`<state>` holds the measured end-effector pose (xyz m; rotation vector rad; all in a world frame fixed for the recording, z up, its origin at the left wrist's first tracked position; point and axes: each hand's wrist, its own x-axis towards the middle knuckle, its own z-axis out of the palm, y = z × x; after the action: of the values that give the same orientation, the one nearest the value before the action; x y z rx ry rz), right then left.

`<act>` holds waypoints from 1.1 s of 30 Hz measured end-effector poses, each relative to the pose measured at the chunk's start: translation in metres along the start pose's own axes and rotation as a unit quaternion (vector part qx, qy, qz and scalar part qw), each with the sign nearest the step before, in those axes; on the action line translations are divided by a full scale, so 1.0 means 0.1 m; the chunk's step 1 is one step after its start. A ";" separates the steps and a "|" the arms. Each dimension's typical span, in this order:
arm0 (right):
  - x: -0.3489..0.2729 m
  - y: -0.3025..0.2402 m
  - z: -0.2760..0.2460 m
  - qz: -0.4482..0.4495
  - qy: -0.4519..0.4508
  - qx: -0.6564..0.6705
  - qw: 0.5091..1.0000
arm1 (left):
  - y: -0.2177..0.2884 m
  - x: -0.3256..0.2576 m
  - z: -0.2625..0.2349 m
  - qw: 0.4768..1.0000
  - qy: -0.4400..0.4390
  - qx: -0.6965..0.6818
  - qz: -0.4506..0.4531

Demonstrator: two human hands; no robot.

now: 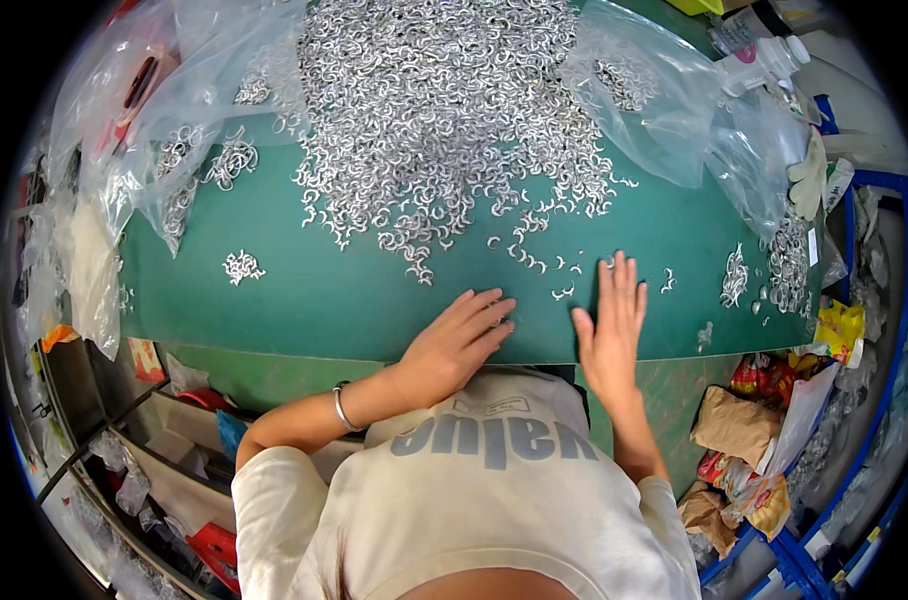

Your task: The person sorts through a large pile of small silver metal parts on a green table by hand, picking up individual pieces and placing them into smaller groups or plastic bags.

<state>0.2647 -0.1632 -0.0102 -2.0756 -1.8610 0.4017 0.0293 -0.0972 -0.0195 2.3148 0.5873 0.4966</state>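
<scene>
A big heap of small silvery crescent-shaped metal pieces (pixel 424 100) covers the far middle of the green tabletop (pixel 324 310), thinning out toward me. My left hand (pixel 454 340) rests by the near edge, palm down with the fingers stretched to the right; a bit of metal shows beside its fingertips. Further right, my right hand (pixel 614 325) lies flat, fingers pointing away from me. Its fingertips reach a few loose crescents (pixel 564 292) just left of them, and a small pair (pixel 669 280) lies to their right. What is under either palm is hidden.
Small piles of crescents (pixel 242 267) lie at left, with more (pixel 736 275) at right. Clear plastic bags (pixel 644 90) flank the heap. A white bottle (pixel 764 65) and a glove (pixel 807 178) sit at far right. Below right are paper bags (pixel 736 420) and a blue frame (pixel 879 400).
</scene>
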 end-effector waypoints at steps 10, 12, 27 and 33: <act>-0.01 -0.06 -0.05 -0.021 -0.018 0.146 0.989 | 0.02 0.05 -0.02 1.000 0.012 -0.010 -0.024; -0.01 -0.01 -0.08 -0.013 0.028 0.100 0.995 | 0.02 0.10 -0.08 0.999 0.034 -0.012 -0.041; -0.11 0.03 -0.08 -0.006 0.035 0.070 0.997 | 0.02 0.39 -0.02 0.999 0.013 -0.025 -0.042; -0.07 -0.15 -0.13 -0.006 -0.017 0.074 0.997 | 0.06 0.44 0.04 0.999 -0.017 -0.031 -0.035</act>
<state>0.2559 -0.1696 0.0076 -1.9705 -1.8027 0.5585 0.0692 -0.0790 -0.0099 2.2319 0.6257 0.4368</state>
